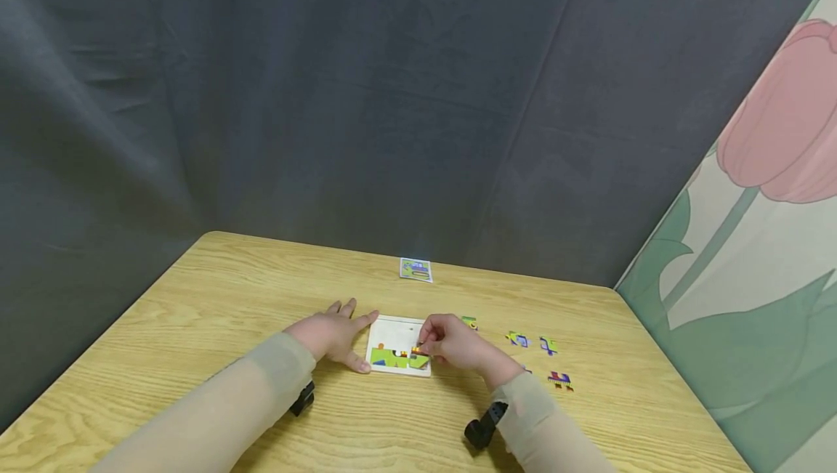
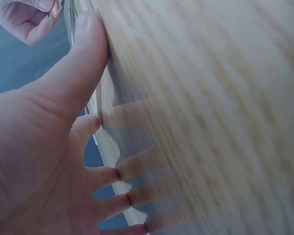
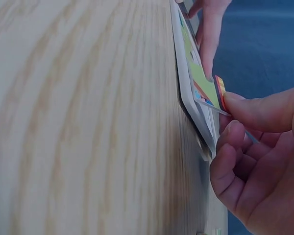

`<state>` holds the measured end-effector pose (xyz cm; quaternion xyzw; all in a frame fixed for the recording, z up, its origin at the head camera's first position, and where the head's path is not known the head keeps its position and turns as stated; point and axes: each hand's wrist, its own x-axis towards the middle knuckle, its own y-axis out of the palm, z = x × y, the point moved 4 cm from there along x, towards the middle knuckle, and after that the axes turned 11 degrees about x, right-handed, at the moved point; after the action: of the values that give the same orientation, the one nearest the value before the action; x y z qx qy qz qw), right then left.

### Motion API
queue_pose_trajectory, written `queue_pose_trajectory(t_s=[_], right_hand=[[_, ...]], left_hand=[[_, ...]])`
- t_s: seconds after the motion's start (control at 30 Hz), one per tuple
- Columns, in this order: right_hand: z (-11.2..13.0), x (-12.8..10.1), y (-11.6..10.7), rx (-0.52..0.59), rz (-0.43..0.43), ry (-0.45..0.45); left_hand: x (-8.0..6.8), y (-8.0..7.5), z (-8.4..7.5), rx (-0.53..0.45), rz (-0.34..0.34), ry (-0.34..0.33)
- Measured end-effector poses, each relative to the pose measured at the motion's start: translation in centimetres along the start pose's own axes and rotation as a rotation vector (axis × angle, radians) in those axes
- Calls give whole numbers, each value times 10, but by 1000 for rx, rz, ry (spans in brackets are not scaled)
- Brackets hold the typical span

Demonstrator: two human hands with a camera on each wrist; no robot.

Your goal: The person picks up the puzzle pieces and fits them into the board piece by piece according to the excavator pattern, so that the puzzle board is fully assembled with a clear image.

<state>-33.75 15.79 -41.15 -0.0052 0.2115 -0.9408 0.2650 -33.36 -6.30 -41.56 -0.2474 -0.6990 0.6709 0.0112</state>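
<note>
A white puzzle board [image 1: 392, 327] lies on the wooden table, with several green and colourful jigsaw pieces [image 1: 389, 357] along its near side. My left hand [image 1: 338, 335] rests with spread fingers at the board's left edge; its thumb and index finger touch the frame. My right hand [image 1: 451, 342] is over the board's right side. In the right wrist view, its thumb and fingers pinch a green puzzle piece [image 3: 213, 93] with a red and yellow edge, tilted just above the board. Part of that piece is hidden by the thumb.
Several loose puzzle pieces [image 1: 518, 339] lie on the table to the right, some partly behind the right arm. A small picture card [image 1: 415, 269] lies near the table's far edge. A dark curtain [image 1: 340, 110] hangs behind, and a tulip-patterned cloth [image 1: 752, 255] stands at the right.
</note>
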Motion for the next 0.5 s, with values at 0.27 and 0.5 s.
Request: queue_pose_trajectory(t_s=[0.27,0.5], right_hand=[[3,4,8,-52,-7,-31],[-3,6,10,-116,-23,-10]], left_hand=[[0,0,1,-5,-1,-5],[-3,-1,0,-17,-4,-2]])
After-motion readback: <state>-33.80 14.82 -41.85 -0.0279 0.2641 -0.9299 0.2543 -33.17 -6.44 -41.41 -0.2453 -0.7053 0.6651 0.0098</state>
